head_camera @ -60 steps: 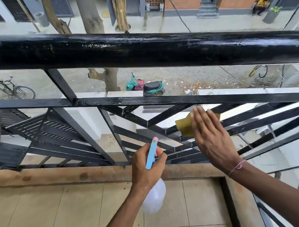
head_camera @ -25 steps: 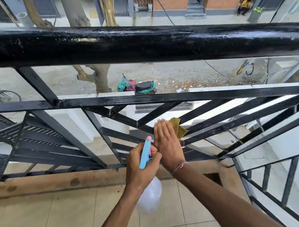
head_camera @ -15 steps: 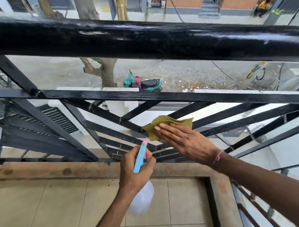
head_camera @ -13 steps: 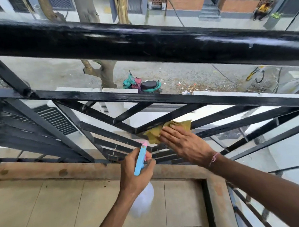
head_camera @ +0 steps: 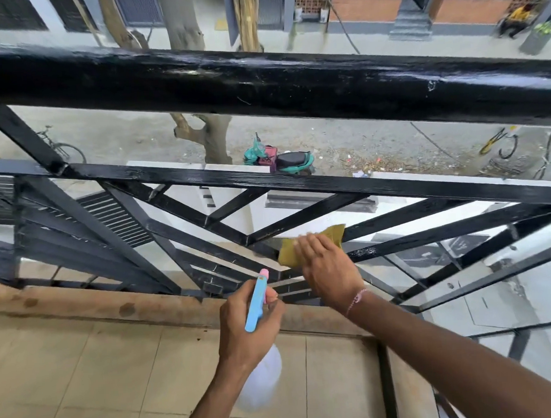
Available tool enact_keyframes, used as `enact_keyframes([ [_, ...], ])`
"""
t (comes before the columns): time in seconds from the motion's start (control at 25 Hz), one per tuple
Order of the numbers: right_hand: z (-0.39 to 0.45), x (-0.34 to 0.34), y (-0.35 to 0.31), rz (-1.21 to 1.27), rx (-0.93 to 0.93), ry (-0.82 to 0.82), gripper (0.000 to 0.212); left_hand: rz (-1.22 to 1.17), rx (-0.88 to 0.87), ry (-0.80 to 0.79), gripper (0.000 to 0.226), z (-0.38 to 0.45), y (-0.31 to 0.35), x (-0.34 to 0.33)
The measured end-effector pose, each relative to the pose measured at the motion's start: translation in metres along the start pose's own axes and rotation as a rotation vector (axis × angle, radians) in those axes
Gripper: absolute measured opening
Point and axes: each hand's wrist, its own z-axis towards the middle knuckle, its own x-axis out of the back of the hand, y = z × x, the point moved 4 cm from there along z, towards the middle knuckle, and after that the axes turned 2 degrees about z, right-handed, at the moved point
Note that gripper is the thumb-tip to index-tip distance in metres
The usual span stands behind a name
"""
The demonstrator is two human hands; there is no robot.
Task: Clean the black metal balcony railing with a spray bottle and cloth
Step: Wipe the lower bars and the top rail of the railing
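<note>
railing (head_camera: 262,83): glistening on top, lower bars seemingly needing wiping | bottle (head_camera: 259,377): your left hand (head_camera: 244,330) is clenching it below the bars | cloth (head_camera: 310,245): your right hand (head_camera: 327,269) is pressing it flat-fingered onto a slanted bar

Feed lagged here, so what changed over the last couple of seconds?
The right hand slid the yellow cloth left along the diagonal railing bars to where they converge, then partway back right, pressing it flat throughout. The left hand kept gripping the spray bottle, nozzle toward the bars; nothing was taken up or let go.
</note>
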Motion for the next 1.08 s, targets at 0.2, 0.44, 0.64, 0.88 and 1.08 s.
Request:
enact_keyframes([
  [0.2, -0.084, 0.041, 0.116, 0.103, -0.375, 0.143, 0.056, -0.045, 0.0, -0.042, 0.008, -0.001, 0.017, -0.023],
  [0.44, -0.086, 0.027, 0.111, 0.081, -0.542, 0.133, 0.054, -0.095, -0.033, -0.082, 0.008, 0.001, 0.036, -0.049],
  [0.64, -0.028, 0.009, 0.029, 0.124, -0.359, 0.058, 0.078, -0.066, -0.029, -0.065, 0.008, 0.001, 0.026, -0.045],
  [0.88, 0.039, -0.007, -0.057, 0.613, -0.345, 0.012, 0.067, 0.008, 0.02, 0.0, 0.013, 0.004, 0.002, 0.004],
  [1.08, 0.052, 0.007, -0.06, 1.344, -0.827, 0.246, 0.029, 0.078, 0.024, 0.073, 0.006, 0.007, -0.008, 0.039],
])
